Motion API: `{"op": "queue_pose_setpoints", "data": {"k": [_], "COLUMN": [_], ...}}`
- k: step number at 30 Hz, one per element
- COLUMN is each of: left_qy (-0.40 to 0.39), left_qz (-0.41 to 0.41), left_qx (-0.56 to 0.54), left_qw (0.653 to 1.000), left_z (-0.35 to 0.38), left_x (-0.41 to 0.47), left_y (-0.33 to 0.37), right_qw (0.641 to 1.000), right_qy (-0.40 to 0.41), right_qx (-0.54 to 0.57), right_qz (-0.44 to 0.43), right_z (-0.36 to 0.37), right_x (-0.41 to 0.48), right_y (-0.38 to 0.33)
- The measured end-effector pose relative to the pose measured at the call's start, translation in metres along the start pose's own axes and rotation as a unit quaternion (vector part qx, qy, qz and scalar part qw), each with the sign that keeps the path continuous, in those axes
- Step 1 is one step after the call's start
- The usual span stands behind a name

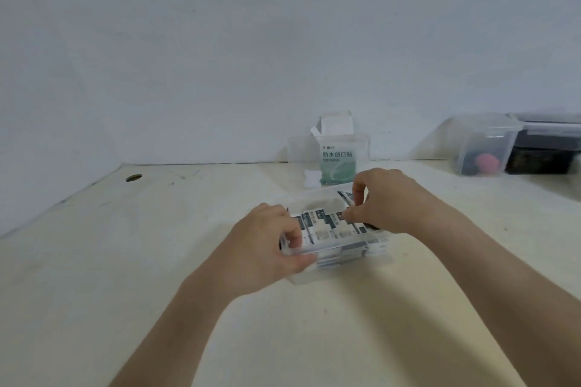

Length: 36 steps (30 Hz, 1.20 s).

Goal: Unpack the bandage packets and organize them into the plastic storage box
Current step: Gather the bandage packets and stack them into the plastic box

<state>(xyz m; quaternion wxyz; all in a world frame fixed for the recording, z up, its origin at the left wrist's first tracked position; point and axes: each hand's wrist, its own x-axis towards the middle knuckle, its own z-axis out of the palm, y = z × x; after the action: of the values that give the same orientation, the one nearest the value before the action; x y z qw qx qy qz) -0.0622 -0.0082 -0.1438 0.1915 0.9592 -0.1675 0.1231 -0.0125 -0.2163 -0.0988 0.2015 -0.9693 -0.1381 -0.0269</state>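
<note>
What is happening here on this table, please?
A person is filling a clear plastic storage box with bandage packets on a pale table. The left hand grips the box's near left corner, and the right hand pinches packets at the far right side of the box. Many packets already stand in rows inside. Behind the box, an opened bandage carton stands upright near the wall.

Pale wooden table point(157, 261) against a plain white wall point(220, 41).
</note>
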Motion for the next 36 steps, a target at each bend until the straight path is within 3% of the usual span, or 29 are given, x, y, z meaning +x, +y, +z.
{"op": "queue_pose_setpoints", "data": {"k": [7,13,30,32,34,36], "left_qy": [0.001,-0.088,-0.109,-0.068,0.033,0.086], "left_qz": [-0.038,-0.076,-0.080,-0.058,-0.044,-0.096], "left_qx": [-0.035,0.014,0.037,0.026,0.013,-0.029], "left_qw": [0.999,0.993,0.990,0.996,0.998,0.991], "left_z": [-0.024,-0.007,-0.012,-0.009,-0.004,0.001], "left_x": [0.005,0.029,0.034,0.034,0.031,0.026], "left_y": [-0.002,-0.003,-0.002,-0.006,-0.014,-0.023], "right_qw": [0.996,0.989,0.993,0.997,0.995,0.987], "right_qy": [-0.018,-0.032,-0.030,0.017,0.094,0.158], "right_qx": [-0.076,-0.132,-0.103,-0.051,0.013,0.021], "right_qz": [-0.054,-0.052,-0.039,-0.046,-0.040,-0.006], "right_z": [0.022,0.036,0.036,0.030,0.021,0.014], "right_x": [0.017,0.027,0.032,0.030,0.027,0.027], "right_y": [-0.027,-0.027,-0.019,-0.015,-0.005,0.012]}}
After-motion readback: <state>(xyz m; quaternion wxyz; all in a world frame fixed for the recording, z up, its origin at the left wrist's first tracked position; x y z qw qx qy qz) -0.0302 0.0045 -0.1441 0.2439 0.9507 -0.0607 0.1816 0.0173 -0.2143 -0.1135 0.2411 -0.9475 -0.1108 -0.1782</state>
